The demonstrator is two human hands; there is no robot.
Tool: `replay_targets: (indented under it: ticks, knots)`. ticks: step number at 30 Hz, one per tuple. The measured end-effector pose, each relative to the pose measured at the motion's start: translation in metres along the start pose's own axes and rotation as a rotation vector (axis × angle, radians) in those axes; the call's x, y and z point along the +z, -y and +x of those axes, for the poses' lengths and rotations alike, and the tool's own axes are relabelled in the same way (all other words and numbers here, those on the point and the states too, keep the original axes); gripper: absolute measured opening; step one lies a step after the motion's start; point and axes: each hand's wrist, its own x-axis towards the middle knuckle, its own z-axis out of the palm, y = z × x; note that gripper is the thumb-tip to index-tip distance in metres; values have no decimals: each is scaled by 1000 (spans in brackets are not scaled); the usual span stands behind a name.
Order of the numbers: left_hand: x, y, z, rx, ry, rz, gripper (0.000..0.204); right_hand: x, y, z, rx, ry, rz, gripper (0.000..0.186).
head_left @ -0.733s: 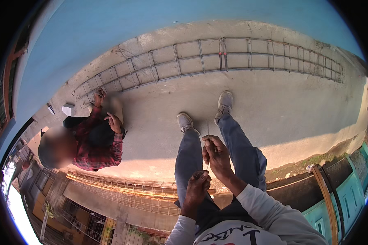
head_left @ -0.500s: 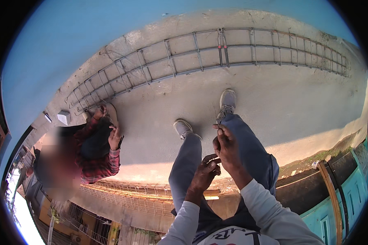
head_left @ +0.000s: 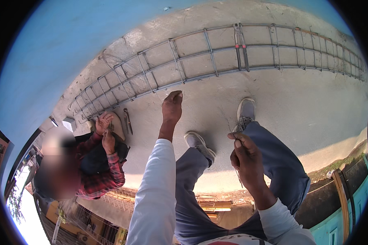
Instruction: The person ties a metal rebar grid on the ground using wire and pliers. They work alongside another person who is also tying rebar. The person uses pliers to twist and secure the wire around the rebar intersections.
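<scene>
Pinching probably light, springy wires [head_left: 230, 125], best gripped mid-length, in the right hand [head_left: 248, 163], with left hand [head_left: 172, 107] curled, impossible to tell if empty, near a steel cage [head_left: 212, 52].

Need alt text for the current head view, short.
A person's right hand pinches thin wires while the left hand extends toward a long steel rebar cage on the ground. A red-and-black-handled tool lies across the cage; a co-worker in red plaid is near its left end.
</scene>
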Motion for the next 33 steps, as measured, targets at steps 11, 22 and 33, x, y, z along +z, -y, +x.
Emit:
replay_targets:
  ticks: [11, 22, 33]
  knots:
    - [-78, 26, 87, 525, 5, 1456, 29, 10, -8, 81, -192, -26, -33, 25]
    - [-129, 3, 137, 178, 290, 1085, 27, 39, -184, 233, -103, -180, -185, 28]
    - [10, 47, 162, 434, 343, 1011, 26, 86, -205, 299, 70, -192, 210, 28]
